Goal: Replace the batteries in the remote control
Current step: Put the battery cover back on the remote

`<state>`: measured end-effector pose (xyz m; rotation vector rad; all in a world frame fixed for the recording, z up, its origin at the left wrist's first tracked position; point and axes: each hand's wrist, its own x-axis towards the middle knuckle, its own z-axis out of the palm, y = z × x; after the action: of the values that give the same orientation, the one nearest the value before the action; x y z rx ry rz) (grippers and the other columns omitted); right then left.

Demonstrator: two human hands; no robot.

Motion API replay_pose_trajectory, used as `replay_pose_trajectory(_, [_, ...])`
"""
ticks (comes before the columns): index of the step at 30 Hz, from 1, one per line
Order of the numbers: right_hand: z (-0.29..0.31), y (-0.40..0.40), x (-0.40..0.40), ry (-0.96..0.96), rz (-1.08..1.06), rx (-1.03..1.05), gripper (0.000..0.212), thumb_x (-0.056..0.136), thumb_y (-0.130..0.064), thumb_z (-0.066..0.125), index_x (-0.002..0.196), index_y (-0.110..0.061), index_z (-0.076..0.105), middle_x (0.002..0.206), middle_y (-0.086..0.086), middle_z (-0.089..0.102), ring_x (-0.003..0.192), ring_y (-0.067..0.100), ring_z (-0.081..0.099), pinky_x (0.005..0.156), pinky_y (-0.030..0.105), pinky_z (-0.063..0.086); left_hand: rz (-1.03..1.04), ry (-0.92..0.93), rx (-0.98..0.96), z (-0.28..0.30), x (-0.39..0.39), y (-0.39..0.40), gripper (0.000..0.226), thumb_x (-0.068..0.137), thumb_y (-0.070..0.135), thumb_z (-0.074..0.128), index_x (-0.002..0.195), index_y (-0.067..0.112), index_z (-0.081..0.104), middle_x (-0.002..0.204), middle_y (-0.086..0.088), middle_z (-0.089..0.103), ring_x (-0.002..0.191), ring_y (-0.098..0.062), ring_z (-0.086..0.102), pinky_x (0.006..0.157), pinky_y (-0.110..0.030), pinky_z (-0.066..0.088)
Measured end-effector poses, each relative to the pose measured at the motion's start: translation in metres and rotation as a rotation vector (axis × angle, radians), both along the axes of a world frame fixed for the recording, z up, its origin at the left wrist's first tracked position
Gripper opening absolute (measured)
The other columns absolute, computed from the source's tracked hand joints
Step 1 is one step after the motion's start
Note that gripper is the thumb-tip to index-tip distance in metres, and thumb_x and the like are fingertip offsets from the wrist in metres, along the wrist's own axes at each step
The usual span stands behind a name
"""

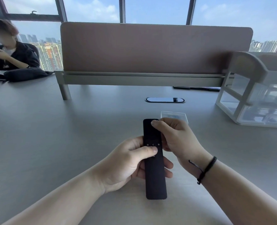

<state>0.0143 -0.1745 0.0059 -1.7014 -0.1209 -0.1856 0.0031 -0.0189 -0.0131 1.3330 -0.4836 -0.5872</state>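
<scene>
A slim black remote control (154,176) is held above the grey table, button side up, its long axis pointing away from me. My left hand (128,164) grips its middle, thumb across the front just below the row of small icons, fingers wrapped underneath. My right hand (176,138) grips the far end, thumb on the top face and fingers curled along the right edge. A small clear plastic case (173,115) lies on the table just beyond my right hand, partly hidden by it. No batteries are visible.
A brown desk divider (150,49) on a grey rail stands across the back. An oval cable port (164,100) sits in the table (69,127). A white and clear drawer organiser (254,95) is at the right. Another person (12,52) sits at the far left.
</scene>
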Motion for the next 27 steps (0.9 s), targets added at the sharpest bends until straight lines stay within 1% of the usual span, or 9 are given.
replay_pose_trajectory(2, [-0.0001,0.0,-0.0003,-0.003,0.002,-0.008,0.039,0.094,-0.023,0.06,0.057,-0.012,0.053,0.041,-0.01,0.044,0.036,0.006,0.039,0.042,0.016,0.031,0.008,-0.004,0.0,0.0002,0.001,0.0011,0.024,0.093,0.021,0.049,0.1,0.019,0.072,0.097,-0.024,0.074,0.091,-0.045,0.071,0.083,-0.053,0.055])
replay_pose_trajectory(5, [-0.0004,0.0003,-0.0006,-0.004,0.003,-0.019,0.041,0.094,-0.026,0.06,0.055,-0.015,0.054,0.043,-0.01,0.046,0.037,0.005,0.041,0.042,0.015,0.032,0.013,-0.011,0.0,0.0004,0.0022,0.0031,0.024,0.093,0.02,0.049,0.102,0.015,0.07,0.097,-0.025,0.073,0.088,-0.046,0.071,0.08,-0.051,0.056])
replay_pose_trajectory(9, [0.0,0.0002,-0.0005,-0.015,-0.006,-0.033,0.042,0.094,-0.026,0.06,0.054,-0.016,0.054,0.043,-0.009,0.046,0.037,0.005,0.041,0.042,0.016,0.032,0.007,-0.021,0.01,0.0005,0.0025,0.0029,0.023,0.094,0.02,0.049,0.103,0.015,0.069,0.098,-0.024,0.073,0.092,-0.047,0.07,0.082,-0.051,0.056])
replay_pose_trajectory(12, [0.0012,0.0004,-0.001,-0.012,0.001,-0.022,0.043,0.095,-0.026,0.06,0.053,-0.017,0.052,0.043,-0.01,0.045,0.038,0.005,0.042,0.042,0.015,0.033,0.007,-0.028,0.018,0.0022,0.0027,0.0036,0.022,0.094,0.02,0.05,0.105,0.013,0.068,0.098,-0.024,0.073,0.091,-0.046,0.071,0.079,-0.049,0.056])
replay_pose_trajectory(15, [0.0022,0.0001,-0.0021,-0.017,0.016,0.0,0.046,0.095,-0.025,0.059,0.051,-0.019,0.05,0.043,-0.012,0.045,0.037,0.005,0.041,0.042,0.014,0.031,0.018,-0.037,0.018,0.0037,0.0023,0.0043,0.024,0.094,0.02,0.049,0.104,0.015,0.07,0.096,-0.024,0.074,0.087,-0.045,0.071,0.075,-0.045,0.056])
replay_pose_trajectory(21, [0.0027,0.0006,-0.0042,-0.024,0.034,0.013,0.044,0.095,-0.024,0.059,0.052,-0.017,0.052,0.043,-0.011,0.045,0.037,0.005,0.043,0.041,0.013,0.031,0.045,-0.01,-0.013,0.0063,0.0033,0.0043,0.033,0.099,0.027,0.044,0.101,0.012,0.072,0.095,-0.025,0.073,0.083,-0.044,0.071,0.075,-0.045,0.057])
replay_pose_trajectory(25, [0.0025,0.0004,-0.0037,-0.028,0.033,-0.001,0.044,0.096,-0.024,0.059,0.053,-0.017,0.051,0.042,-0.012,0.044,0.037,0.004,0.042,0.041,0.013,0.032,0.063,-0.024,-0.006,0.006,0.0016,0.0022,0.031,0.101,0.025,0.045,0.098,0.015,0.074,0.095,-0.024,0.074,0.084,-0.043,0.072,0.073,-0.045,0.058])
replay_pose_trajectory(27, [0.0031,0.0009,-0.0041,-0.034,0.042,0.014,0.045,0.096,-0.022,0.059,0.053,-0.015,0.05,0.042,-0.012,0.044,0.037,0.004,0.042,0.041,0.012,0.032,0.077,-0.036,-0.001,0.0057,0.0019,0.002,0.029,0.098,0.026,0.047,0.098,0.015,0.074,0.095,-0.023,0.074,0.082,-0.043,0.072,0.071,-0.044,0.058])
